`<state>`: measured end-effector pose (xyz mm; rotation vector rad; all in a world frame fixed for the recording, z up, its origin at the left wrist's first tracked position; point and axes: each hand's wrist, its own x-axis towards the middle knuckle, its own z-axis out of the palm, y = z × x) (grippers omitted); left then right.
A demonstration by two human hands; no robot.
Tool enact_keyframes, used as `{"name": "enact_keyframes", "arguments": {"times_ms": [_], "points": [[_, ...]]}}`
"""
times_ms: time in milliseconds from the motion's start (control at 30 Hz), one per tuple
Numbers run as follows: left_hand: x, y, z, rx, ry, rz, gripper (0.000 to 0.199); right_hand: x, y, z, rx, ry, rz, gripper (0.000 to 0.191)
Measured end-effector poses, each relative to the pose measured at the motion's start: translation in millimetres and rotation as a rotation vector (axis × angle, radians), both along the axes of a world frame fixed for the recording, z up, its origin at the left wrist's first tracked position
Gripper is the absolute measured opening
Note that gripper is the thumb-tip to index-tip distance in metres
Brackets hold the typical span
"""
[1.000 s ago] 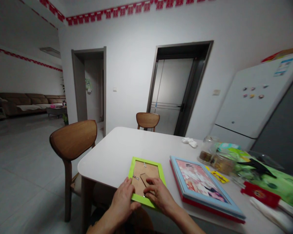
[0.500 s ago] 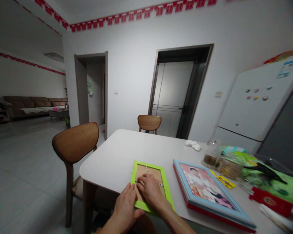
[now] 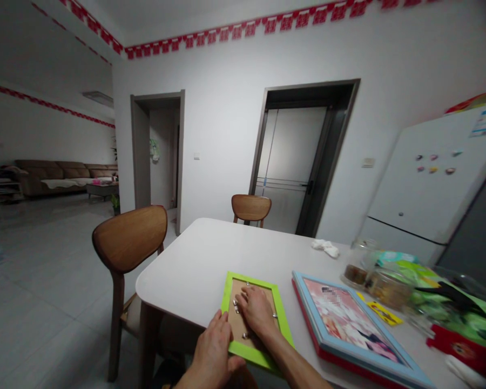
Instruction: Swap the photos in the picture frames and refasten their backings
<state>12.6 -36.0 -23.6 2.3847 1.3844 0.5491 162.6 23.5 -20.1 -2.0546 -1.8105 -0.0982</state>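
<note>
White table (image 3: 214, 248), left fingers (image 3: 220, 326) holding green frame (image 3: 284, 320), right fingers (image 3: 243, 297) over backing (image 3: 240, 324), grip unclear

Spreads out as a white table (image 3: 210, 259), rounded at its eleven o'clock corner. Bears a green frame (image 3: 240, 323), back up, at seven o'clock by the near edge. Carries a red item (image 3: 328, 357) at five o'clock, mostly covered by a blue frame (image 3: 358, 324). Holds a crumpled white cloth (image 3: 325, 248) at one, a clear jar (image 3: 356, 270) at two with a tub (image 3: 389, 286) just beside it, and a yellow packet (image 3: 383, 313) near three.
</note>
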Motion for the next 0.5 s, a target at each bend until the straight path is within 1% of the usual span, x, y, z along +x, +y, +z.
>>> {"name": "enact_keyframes", "arguments": {"times_ms": [67, 200, 367, 500], "points": [[0.0, 1.1, 1.0, -0.014, -0.002, -0.004, 0.047, 8.2, 7.5, -1.1, -0.008, 0.003, -0.061, 0.035], [-0.3, 1.8, 3.4, -0.033, -0.001, -0.018, 0.050, 20.1, 21.1, -5.4, -0.051, 0.010, -0.130, 0.033], [-0.5, 0.2, 6.8, -0.054, 0.004, -0.018, 0.050, 24.4, 25.8, -8.6, -0.074, 0.021, -0.126, 0.033], [-0.1, -0.8, 6.8, -0.051, 0.017, -0.023, 0.053, 20.8, 23.4, -6.3, -0.078, 0.022, -0.096, 0.031]]}}
